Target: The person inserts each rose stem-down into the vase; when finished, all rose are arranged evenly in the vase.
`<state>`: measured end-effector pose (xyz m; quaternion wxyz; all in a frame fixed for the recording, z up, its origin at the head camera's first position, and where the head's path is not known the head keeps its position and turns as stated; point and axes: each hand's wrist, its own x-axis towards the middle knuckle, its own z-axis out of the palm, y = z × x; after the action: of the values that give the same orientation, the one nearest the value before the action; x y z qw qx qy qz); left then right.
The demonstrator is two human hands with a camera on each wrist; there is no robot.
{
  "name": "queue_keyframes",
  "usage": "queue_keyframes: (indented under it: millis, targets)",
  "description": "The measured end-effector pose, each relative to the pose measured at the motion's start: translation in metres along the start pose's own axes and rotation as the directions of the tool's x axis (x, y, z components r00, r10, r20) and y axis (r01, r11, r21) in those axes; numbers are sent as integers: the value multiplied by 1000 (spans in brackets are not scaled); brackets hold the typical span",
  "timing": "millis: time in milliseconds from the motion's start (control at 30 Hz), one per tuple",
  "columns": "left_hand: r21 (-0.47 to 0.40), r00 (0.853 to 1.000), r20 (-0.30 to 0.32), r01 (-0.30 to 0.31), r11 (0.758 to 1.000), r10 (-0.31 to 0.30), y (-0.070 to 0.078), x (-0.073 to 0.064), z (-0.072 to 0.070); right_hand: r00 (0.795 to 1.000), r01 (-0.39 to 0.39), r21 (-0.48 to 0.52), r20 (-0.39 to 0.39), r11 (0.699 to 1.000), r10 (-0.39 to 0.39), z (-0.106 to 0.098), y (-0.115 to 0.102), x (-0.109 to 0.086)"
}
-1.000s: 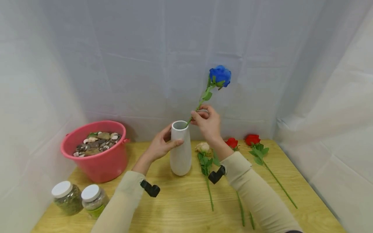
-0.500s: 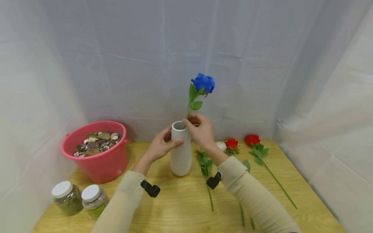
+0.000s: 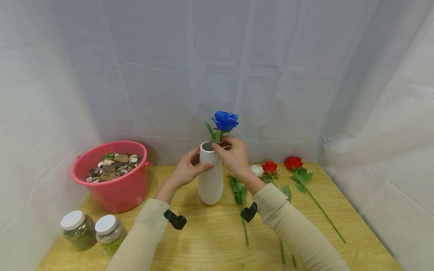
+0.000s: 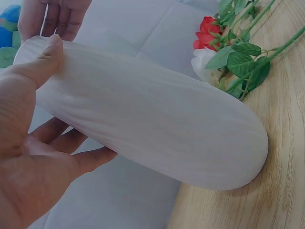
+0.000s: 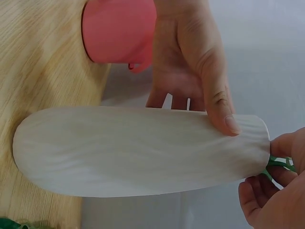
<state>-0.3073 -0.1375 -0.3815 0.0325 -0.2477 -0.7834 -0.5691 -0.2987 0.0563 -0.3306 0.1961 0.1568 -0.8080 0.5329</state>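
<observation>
A tall white vase [image 3: 211, 184] stands upright on the wooden table. My left hand [image 3: 187, 167] grips its upper part from the left, thumb across the front and fingers behind, as the left wrist view shows with the vase [image 4: 143, 109] filling the middle. At the vase's mouth my right hand [image 3: 234, 154] pinches the green stem of a blue rose [image 3: 225, 121]. The lower stem is inside the vase and hidden; the bloom and leaves stick up above the rim. In the right wrist view, green stem [image 5: 282, 163] shows between the right hand's fingers beside the rim.
A pink bucket [image 3: 125, 195] of stones stands at the left, with two white-lidded jars [image 3: 79, 233] in front of it. Right of the vase lie several roses, including a white rose [image 3: 257, 170] and two red ones [image 3: 293, 162]. Pale sheeting [image 3: 152, 75] encloses the table.
The blue rose has moved left and down, its stem sliding deeper into the vase. My right hand has shifted left and down to the rim with it. The left hand and vase have stayed put.
</observation>
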Motion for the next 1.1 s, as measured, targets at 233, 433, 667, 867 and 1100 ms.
queue_keyframes:
  millis: [233,433,667,867,1100]
  targets:
    - [-1,1000,10,17,1000,-17,-1,0,1,997,-54,-5,63,999,55,-5,4,-1]
    - [3,1000,5,26,1000,-26,-1,1,1,986,-97,29,139,995,92,-14,5,-4]
    - [10,1000,-4,20,1000,-20,-3,1,1,978,-118,74,180,990,103,-33,13,-9]
    - [7,1000,-8,21,1000,-21,-2,2,1,978,-156,85,151,984,142,-56,30,-11]
    - [7,1000,-11,25,1000,-25,0,0,0,979,-182,46,99,982,177,-88,54,-15]
